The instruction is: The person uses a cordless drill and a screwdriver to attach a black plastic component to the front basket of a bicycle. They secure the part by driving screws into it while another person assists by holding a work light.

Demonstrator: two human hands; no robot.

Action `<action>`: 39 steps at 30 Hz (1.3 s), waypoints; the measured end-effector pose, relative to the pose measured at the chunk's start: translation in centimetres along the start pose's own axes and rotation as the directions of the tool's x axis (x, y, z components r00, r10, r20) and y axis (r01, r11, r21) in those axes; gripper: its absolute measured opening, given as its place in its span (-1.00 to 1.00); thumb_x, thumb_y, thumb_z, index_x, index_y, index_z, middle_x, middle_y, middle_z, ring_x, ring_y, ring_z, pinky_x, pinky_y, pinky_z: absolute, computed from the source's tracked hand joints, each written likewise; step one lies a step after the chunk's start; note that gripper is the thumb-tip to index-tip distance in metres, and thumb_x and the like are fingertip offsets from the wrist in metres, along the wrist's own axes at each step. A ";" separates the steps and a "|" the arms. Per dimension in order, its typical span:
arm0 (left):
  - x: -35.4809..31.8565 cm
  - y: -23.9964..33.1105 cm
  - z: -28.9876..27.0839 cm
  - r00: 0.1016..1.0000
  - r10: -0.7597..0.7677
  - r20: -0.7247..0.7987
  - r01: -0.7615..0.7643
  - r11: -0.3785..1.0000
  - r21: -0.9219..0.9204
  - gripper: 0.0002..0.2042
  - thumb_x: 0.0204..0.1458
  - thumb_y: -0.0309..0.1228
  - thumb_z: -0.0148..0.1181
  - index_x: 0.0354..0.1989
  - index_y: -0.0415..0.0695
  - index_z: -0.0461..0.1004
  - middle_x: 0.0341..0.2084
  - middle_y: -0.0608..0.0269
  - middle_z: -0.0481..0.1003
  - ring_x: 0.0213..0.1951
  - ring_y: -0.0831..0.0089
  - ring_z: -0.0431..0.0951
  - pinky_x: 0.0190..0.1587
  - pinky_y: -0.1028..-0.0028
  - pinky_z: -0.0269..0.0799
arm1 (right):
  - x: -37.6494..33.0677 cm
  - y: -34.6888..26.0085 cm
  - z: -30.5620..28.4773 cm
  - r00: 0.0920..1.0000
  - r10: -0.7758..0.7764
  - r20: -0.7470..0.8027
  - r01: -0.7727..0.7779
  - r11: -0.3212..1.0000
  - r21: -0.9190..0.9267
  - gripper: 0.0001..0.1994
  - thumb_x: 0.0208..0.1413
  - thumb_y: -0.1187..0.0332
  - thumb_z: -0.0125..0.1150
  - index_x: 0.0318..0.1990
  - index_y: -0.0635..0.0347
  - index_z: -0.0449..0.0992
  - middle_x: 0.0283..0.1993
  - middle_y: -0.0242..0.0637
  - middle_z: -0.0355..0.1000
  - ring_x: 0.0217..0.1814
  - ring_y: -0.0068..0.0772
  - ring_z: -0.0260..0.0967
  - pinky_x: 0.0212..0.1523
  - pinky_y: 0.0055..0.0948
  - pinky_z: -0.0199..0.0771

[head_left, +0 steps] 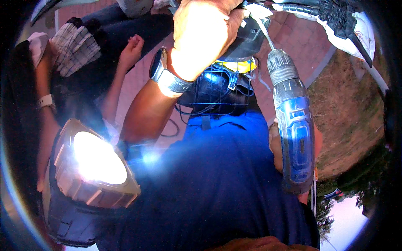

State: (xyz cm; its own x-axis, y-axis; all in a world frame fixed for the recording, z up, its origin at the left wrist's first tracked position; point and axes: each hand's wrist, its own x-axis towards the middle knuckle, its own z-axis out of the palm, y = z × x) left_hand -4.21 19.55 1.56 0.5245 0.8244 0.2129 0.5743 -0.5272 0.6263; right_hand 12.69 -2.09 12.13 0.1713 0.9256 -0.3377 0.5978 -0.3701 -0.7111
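My right hand (275, 146) is wrapped around the grip of a blue and black cordless drill (296, 129), partly hidden behind its body. A long thin bit (265, 32) runs from the drill's chuck up to a small white piece (256, 11) at the top of the view. My left hand (205, 35), washed out by bright light and wearing a wristwatch (158, 62), is closed beside that white piece. Its fingertips run out at the upper edge, so what they grip is unclear. Just below it sits a black housing (245, 42).
A wire basket (222, 94) holds dark items and a cable, with something yellow (236, 65) above. At left, a lit work lamp (100, 161) glares near another person's arm; that person's hand (132, 49) is nearby. Brick paving (289, 35) borders dry ground (347, 113).
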 end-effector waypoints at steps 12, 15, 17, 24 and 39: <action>-0.1 -0.3 -0.2 0.996 -0.038 0.079 0.041 0.999 -0.036 -0.74 0.05 -0.45 0.33 -0.07 -0.22 0.65 -0.02 -0.03 0.63 0.06 0.14 0.63 0.04 0.14 0.41 | -0.4 -0.2 0.0 0.995 0.104 0.001 -0.103 0.988 0.116 -0.70 -0.06 0.50 0.51 -0.15 0.14 0.57 -0.34 -0.31 0.53 -0.34 -0.36 0.50 -0.28 -0.39 0.50; 0.0 -0.2 -0.1 0.998 -0.016 0.063 0.016 1.000 -0.007 -0.74 0.05 -0.45 0.33 -0.08 -0.22 0.66 -0.05 -0.02 0.64 0.05 0.19 0.64 0.00 0.18 0.41 | -0.4 -0.1 0.1 0.993 0.120 -0.001 -0.119 0.984 0.129 -0.71 -0.05 0.49 0.51 -0.14 0.14 0.58 -0.33 -0.31 0.53 -0.34 -0.36 0.50 -0.28 -0.39 0.50; -0.1 -0.2 -0.1 0.997 -0.019 0.071 0.020 1.000 -0.020 -0.75 0.04 -0.46 0.34 -0.09 -0.22 0.66 -0.05 -0.01 0.65 0.04 0.21 0.64 -0.04 0.20 0.41 | -0.4 -0.1 0.1 0.992 0.128 -0.003 -0.126 0.982 0.139 -0.71 -0.05 0.48 0.51 -0.14 0.15 0.58 -0.33 -0.31 0.54 -0.34 -0.37 0.50 -0.28 -0.40 0.51; 0.1 -0.4 0.0 0.999 -0.004 0.046 0.005 1.000 -0.026 -0.77 0.01 -0.48 0.37 -0.13 -0.21 0.66 -0.10 0.03 0.67 -0.01 0.26 0.67 -0.09 0.24 0.40 | 0.0 -0.1 0.1 0.988 0.151 0.006 -0.150 0.975 0.162 -0.71 -0.03 0.47 0.50 -0.14 0.15 0.59 -0.33 -0.30 0.55 -0.34 -0.38 0.51 -0.28 -0.42 0.51; 0.1 -0.3 -0.1 0.999 0.045 -0.003 -0.045 0.999 0.018 -0.76 -0.01 -0.50 0.38 -0.14 -0.25 0.66 -0.13 0.04 0.68 -0.06 0.30 0.69 -0.17 0.34 0.38 | 0.3 0.3 -0.6 0.983 0.174 0.057 -0.182 0.961 0.208 -0.73 0.00 0.43 0.49 -0.12 0.17 0.60 -0.31 -0.29 0.58 -0.35 -0.41 0.53 -0.28 -0.45 0.52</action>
State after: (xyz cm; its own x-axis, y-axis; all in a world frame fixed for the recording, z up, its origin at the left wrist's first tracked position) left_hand -4.40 19.78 1.44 0.5480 0.8005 0.2427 0.5616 -0.5671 0.6026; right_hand 13.39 -1.88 12.15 0.2275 0.8411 -0.4907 0.3806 -0.5406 -0.7502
